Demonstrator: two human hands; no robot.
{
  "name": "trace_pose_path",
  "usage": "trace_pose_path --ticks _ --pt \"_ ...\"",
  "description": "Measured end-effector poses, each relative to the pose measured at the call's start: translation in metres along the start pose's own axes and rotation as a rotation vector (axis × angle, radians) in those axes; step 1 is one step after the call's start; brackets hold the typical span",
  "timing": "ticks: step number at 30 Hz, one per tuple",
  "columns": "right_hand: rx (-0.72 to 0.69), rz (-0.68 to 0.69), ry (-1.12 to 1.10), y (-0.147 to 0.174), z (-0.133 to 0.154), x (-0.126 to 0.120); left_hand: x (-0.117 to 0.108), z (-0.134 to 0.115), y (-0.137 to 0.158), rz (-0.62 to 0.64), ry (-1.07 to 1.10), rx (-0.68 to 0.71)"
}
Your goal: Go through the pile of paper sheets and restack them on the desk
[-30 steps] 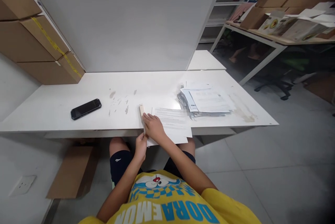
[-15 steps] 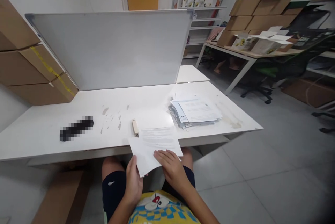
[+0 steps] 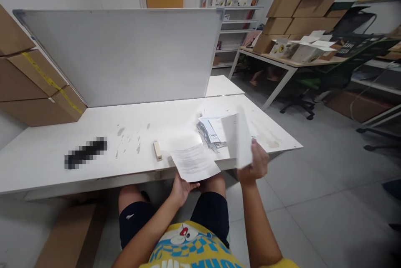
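A printed sheet of paper [image 3: 196,163] overhangs the table's front edge above my lap. My left hand [image 3: 181,190] grips its near edge, with the fingers reaching underneath, partly hidden by the page. Out to the right, my right hand [image 3: 258,161] is closed on folded-looking white paper [image 3: 244,142], raised upright and blurred by motion. Behind that paper lies a stack of papers [image 3: 213,130], partly covered from view. A small beige stapler-like object [image 3: 157,150] rests on the table, left of the printed sheet.
The white table [image 3: 103,123] carries a whiteboard [image 3: 125,57] standing along its back. Cardboard boxes [image 3: 40,80] are piled at the left. A pixelated dark item [image 3: 86,153] lies on the left part. Further right are an office chair [image 3: 332,80] and another box-laden desk [image 3: 291,63].
My right hand has left the sheets in front of me and swung right with paper in it, toward the stack. My left hand has moved right, under the printed sheet.
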State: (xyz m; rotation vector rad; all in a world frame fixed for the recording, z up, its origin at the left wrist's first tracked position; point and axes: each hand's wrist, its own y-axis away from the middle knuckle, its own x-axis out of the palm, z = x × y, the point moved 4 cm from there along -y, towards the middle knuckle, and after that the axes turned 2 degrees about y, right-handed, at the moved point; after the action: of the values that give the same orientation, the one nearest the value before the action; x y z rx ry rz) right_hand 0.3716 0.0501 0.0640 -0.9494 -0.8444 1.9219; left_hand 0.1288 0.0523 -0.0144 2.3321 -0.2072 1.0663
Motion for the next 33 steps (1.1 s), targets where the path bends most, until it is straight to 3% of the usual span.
trace_pose_path --ticks 3,8,11,14,17,22,26,29,33 --pt "-0.203 0.206 0.178 -0.01 -0.018 0.022 0.009 -0.013 0.01 -0.008 0.012 0.022" --pt "-0.305 0.734 0.269 0.002 -0.065 0.062 -0.002 -0.025 0.028 -0.084 -0.066 0.086" --pt "-0.311 0.824 0.298 -0.001 -0.093 0.067 -0.019 -0.024 0.028 -0.145 -0.113 0.122" --pt "-0.29 0.817 0.317 -0.011 -0.093 0.066 -0.033 -0.022 0.026 -0.24 -0.159 0.172" --pt "-0.297 0.791 0.219 -0.009 -0.055 0.065 -0.047 -0.026 0.033 -0.339 -0.168 0.218" --pt "-0.399 0.762 -0.154 0.037 0.063 0.056 -0.075 -0.037 0.051 -0.413 -0.161 0.248" --pt "-0.435 0.91 -0.312 0.073 0.139 0.064 -0.087 -0.039 0.044 -0.384 -0.201 0.232" --pt "-0.4 0.984 -0.319 0.079 0.164 0.091 -0.084 -0.035 0.033 -0.386 -0.221 0.21" --pt "-0.426 1.036 -0.296 0.082 0.168 0.135 -0.077 -0.029 0.025 -0.423 -0.197 0.198"
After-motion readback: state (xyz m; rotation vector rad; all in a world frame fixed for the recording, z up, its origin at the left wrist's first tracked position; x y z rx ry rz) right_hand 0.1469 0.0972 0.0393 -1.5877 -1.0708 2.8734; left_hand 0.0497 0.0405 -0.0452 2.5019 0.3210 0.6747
